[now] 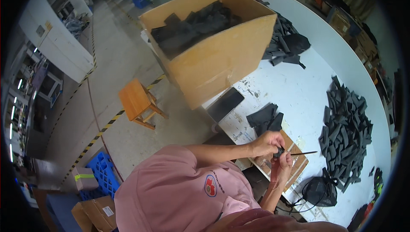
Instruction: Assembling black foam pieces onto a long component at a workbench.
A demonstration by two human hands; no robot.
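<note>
Both hands meet over a small wooden board [300, 163] at the table's near edge. My left hand [267, 143] and my right hand [282, 163] pinch a small black piece [278, 151] between them, mostly covered by the fingers; it looks like fabric. From beside the fingers a thin dark rod [305, 153] sticks out to the right above the board; which hand holds it, or whether it is fixed there, I cannot tell. Just beyond my left hand lie a few flat dark fabric pieces [265, 117].
A large cardboard box [226, 65] filled with dark pieces stands at the far left of the white table [294, 91]. Piles of dark strips [346, 131] lie to the right. A black mesh bag [320, 191], a dark flat tray [226, 104] and a wooden stool [136, 99] are nearby.
</note>
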